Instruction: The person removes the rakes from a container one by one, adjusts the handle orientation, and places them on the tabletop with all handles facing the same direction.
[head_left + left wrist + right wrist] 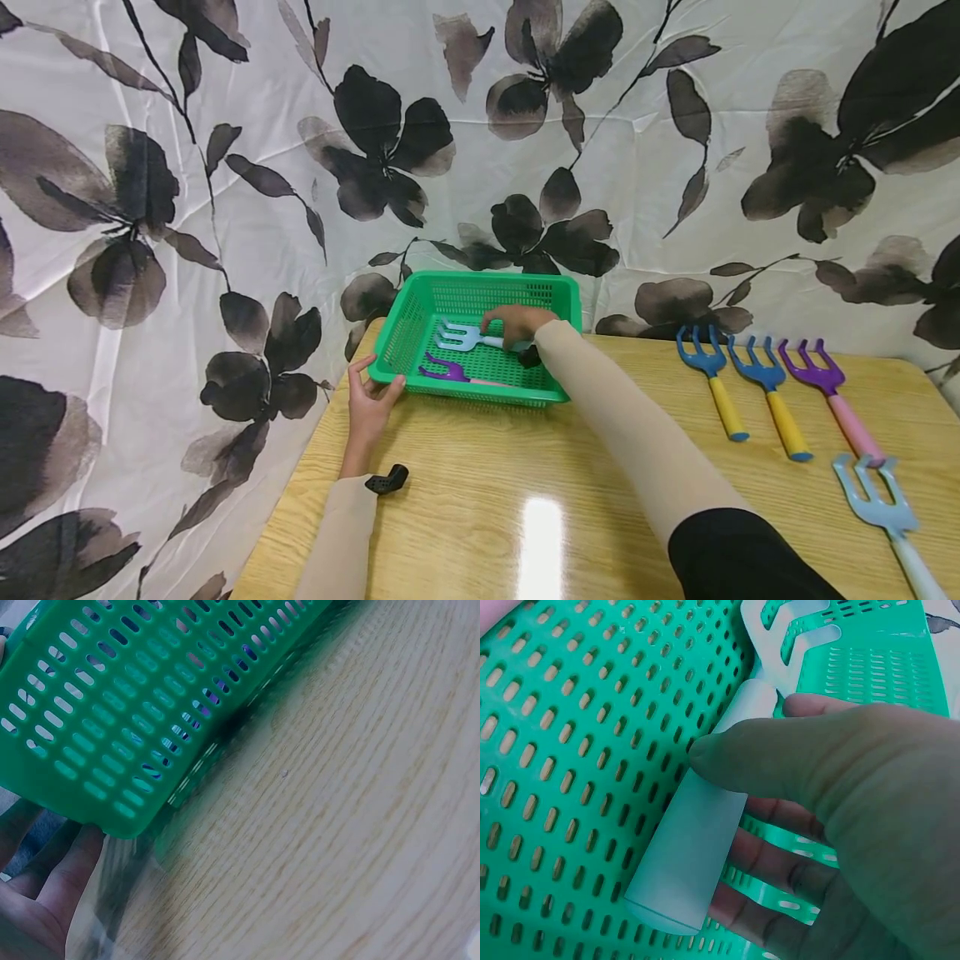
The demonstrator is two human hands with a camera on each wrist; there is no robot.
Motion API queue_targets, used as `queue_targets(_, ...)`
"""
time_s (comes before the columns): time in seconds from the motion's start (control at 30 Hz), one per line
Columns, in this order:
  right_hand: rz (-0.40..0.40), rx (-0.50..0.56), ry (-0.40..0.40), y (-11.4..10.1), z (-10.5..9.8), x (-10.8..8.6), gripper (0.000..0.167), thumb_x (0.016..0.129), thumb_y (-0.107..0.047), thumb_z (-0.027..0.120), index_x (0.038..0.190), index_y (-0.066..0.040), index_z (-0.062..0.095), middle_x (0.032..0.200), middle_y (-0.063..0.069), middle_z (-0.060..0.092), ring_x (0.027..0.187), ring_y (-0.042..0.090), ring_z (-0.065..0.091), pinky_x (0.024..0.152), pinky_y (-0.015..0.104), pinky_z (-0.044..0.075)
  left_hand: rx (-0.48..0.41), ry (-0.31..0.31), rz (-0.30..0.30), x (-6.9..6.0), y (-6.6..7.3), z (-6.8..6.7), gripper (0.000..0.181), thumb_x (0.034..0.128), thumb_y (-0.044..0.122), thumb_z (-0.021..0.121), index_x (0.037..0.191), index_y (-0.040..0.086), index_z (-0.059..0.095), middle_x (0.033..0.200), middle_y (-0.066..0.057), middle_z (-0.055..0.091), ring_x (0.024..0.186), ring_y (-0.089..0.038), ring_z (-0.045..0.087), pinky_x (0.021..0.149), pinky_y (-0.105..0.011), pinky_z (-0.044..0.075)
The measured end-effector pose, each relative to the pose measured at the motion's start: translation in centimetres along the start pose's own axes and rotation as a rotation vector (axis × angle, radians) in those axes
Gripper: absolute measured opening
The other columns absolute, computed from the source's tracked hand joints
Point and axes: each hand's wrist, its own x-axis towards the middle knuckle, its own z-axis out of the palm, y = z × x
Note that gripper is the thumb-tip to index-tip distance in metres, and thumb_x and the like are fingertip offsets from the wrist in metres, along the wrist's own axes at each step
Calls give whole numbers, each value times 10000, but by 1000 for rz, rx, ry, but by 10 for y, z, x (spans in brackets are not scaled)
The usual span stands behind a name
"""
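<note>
A green plastic basket (472, 392) with slotted walls stands at the table's far edge. My left hand (367, 412) holds its front left corner, thumb on the near side and fingers round the left side; the left wrist view shows fingers (64, 877) against the corner. Inside the basket, my right hand (517, 325) grips the handle of a light blue hand fork (459, 337). The right wrist view shows the thumb across the pale handle (694, 840) and fingers round its other side. A purple hand fork (446, 371) with a pink handle lies in front of it in the basket.
On the table's right side lie two blue hand forks (702, 360) with yellow handles, a purple hand fork (821, 379) with a pink handle, and a light blue one (877, 504) nearest me. A floral cloth (645, 208) hangs behind the wooden table (450, 500).
</note>
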Motion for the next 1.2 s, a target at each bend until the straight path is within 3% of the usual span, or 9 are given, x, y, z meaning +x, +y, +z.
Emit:
queue_targets(0.23, -32, 38, -7, 3, 0, -1, 457, 935, -6, 732, 1310, -256, 658, 1412, 117, 468, 601, 139, 386, 536, 291, 379, -6, -2, -5, 0, 2, 0, 707, 949, 79, 735, 1511, -9, 316, 1341, -366, 577, 1167, -358, 605, 814, -220, 568)
queue_targets(0.33, -37, 58, -10, 4, 0, -1, 452, 936, 11, 720, 1306, -241, 658, 1286, 142, 539, 602, 140, 395, 517, 286, 372, -9, -3, -10, 0, 3, 1, 713, 949, 74, 733, 1513, -21, 308, 1342, -359, 580, 1158, -353, 604, 810, -222, 570)
queue_targets(0.57, -43, 74, 16, 4, 3, -4, 426, 926, 16, 727, 1264, -238, 675, 1175, 147, 555, 661, 166, 442, 530, 297, 394, 12, 19, -35, 10, -29, -5, 730, 960, 106, 730, 1551, 103, 302, 1376, -302, 581, 1236, -393, 574, 826, -200, 553)
queue_targets(0.73, -51, 63, 9, 4, 1, -6, 412, 932, 8, 722, 1271, -218, 665, 1098, 124, 566, 678, 170, 459, 537, 298, 401, 35, 30, -17, 9, -32, -4, 698, 959, 154, 747, 1526, 141, 339, 1353, -258, 613, 1187, -281, 621, 838, -201, 552)
queue_targets(0.9, -119, -14, 28, 4, -15, -15, 423, 951, -10, 703, 1326, -196, 643, 1155, 126, 617, 737, 183, 513, 564, 299, 413, 46, 28, 5, 8, -32, -1, 680, 952, 206, 766, 1499, 167, 364, 1324, -230, 639, 1155, -223, 644, 837, -212, 556)
queue_targets(1.1, -198, -69, 90, -8, -43, -45, 442, 954, -19, 713, 1361, -171, 631, 1177, 160, 641, 985, 267, 614, 733, 362, 511, 58, 37, -5, 7, -31, -3, 686, 944, 221, 775, 1495, 175, 368, 1332, -245, 632, 1169, -252, 633, 828, -199, 553)
queue_targets(1.2, -217, -82, 129, -10, -54, -60, 448, 951, -22, 716, 1362, -179, 634, 1155, 141, 637, 1017, 285, 596, 783, 394, 515, 66, 42, -9, 7, -31, -4, 684, 947, 208, 770, 1498, 174, 366, 1335, -252, 630, 1153, -219, 640, 827, -195, 552)
